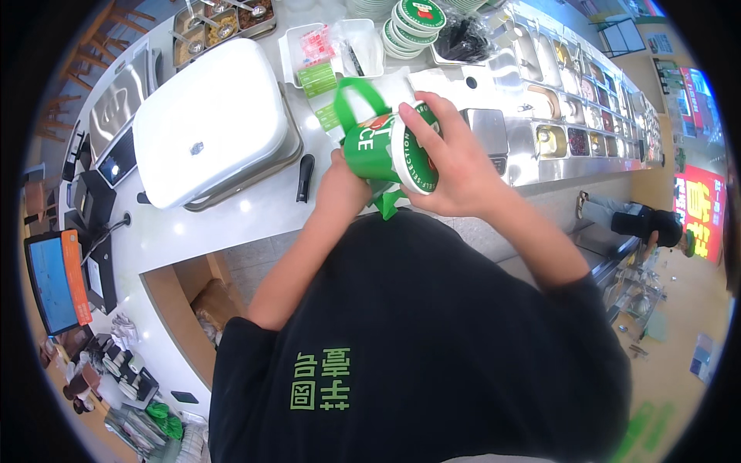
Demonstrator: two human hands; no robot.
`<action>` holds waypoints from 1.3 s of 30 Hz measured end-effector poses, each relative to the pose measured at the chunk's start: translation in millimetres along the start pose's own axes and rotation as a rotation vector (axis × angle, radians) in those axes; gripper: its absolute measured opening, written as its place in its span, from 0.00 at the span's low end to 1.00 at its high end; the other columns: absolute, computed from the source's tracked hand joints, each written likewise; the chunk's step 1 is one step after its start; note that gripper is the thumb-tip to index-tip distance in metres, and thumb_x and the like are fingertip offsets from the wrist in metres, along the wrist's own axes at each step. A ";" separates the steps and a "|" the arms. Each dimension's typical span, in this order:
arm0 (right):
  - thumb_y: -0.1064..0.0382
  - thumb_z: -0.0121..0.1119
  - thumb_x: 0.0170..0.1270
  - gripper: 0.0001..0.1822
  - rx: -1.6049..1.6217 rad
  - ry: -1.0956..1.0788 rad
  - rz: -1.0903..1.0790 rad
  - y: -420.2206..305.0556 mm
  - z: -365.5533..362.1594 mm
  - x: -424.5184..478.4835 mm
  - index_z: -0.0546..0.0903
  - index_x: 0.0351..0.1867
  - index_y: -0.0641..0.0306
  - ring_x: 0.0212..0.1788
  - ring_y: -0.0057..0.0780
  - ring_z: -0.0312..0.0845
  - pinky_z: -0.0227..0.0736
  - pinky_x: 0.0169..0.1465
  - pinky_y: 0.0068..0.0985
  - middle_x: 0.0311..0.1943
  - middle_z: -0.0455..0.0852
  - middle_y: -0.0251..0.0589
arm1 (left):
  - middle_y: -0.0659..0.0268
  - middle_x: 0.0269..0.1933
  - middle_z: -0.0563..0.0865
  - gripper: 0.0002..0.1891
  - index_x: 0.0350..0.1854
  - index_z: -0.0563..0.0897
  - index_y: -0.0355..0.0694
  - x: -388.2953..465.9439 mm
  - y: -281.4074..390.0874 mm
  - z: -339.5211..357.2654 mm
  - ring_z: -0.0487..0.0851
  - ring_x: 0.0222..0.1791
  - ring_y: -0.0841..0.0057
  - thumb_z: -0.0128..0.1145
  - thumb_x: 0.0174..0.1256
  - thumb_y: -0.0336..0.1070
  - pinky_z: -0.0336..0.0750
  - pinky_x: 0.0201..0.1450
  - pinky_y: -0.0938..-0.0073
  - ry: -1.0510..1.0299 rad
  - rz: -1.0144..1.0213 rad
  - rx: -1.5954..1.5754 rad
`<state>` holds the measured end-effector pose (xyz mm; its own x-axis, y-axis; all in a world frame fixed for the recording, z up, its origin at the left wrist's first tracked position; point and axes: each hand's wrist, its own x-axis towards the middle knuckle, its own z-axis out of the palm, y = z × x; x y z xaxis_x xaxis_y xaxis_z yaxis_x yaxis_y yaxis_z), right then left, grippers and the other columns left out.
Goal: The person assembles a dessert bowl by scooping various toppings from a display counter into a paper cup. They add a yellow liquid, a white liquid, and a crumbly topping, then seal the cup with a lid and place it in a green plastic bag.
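Note:
Between my two hands, tilted on its side above the counter's edge, is a green paper tub [370,151] with a white-rimmed printed lid [418,147]. The fingers of my right hand [457,156] spread over the lid and grip its rim. My left hand [343,182] holds the tub's lower end, its fingers partly hidden behind it. A green bag handle [362,87] loops up beyond the tub, and another green piece [389,202] hangs below it; whether the tub sits in the bag cannot be told. A black box cutter or similar handled tool [305,178] lies left of my left hand.
A large white lidded bin [214,124] stands at left. Beyond my hands are green labels [317,80], white trays [370,43], stacked printed lids [412,29] and a small scale [487,133]. Steel topping wells [550,140] run along the right. A person [654,227] stands far right.

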<state>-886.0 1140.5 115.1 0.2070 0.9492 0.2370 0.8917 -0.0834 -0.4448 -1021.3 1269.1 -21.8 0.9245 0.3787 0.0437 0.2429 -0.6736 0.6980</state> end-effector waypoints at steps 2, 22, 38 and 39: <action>0.61 0.74 0.36 0.52 0.006 -0.018 -0.010 4.8 17.1 -8.8 0.66 0.71 0.55 0.63 0.62 0.64 0.67 0.62 0.48 0.64 0.64 0.59 | 0.39 0.49 0.80 0.23 0.56 0.76 0.29 -4.1 -26.9 11.2 0.80 0.50 0.43 0.58 0.54 0.25 0.76 0.53 0.52 0.065 -0.075 -0.252; 0.60 0.73 0.37 0.52 -0.001 -0.585 -0.229 57.6 47.2 5.9 0.63 0.70 0.62 0.67 0.54 0.64 0.63 0.66 0.45 0.66 0.66 0.56 | 0.48 0.57 0.77 0.46 0.75 0.54 0.40 -27.3 0.7 -9.8 0.83 0.48 0.50 0.62 0.51 0.27 0.78 0.51 0.56 -0.203 -0.134 -0.160; 0.64 0.66 0.48 0.40 -0.213 -0.654 -0.174 30.1 79.5 -5.8 0.66 0.66 0.72 0.66 0.52 0.66 0.70 0.57 0.50 0.63 0.68 0.57 | 0.41 0.26 0.82 0.14 0.27 0.77 0.31 -17.6 -11.5 -6.7 0.82 0.28 0.43 0.53 0.69 0.37 0.76 0.34 0.48 0.009 -0.270 -0.031; 0.63 0.65 0.50 0.38 -0.247 -0.649 -0.178 32.2 86.0 -5.6 0.67 0.65 0.72 0.65 0.51 0.67 0.70 0.57 0.50 0.61 0.69 0.57 | 0.40 0.26 0.82 0.14 0.28 0.76 0.31 -20.2 -5.7 -3.4 0.81 0.28 0.42 0.52 0.69 0.37 0.76 0.34 0.47 0.006 -0.260 -0.012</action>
<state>-893.0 1158.6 25.2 -0.1631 0.9374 -0.3078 0.9705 0.0964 -0.2208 -1042.4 1267.4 -24.2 0.8297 0.5419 -0.1338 0.4685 -0.5458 0.6947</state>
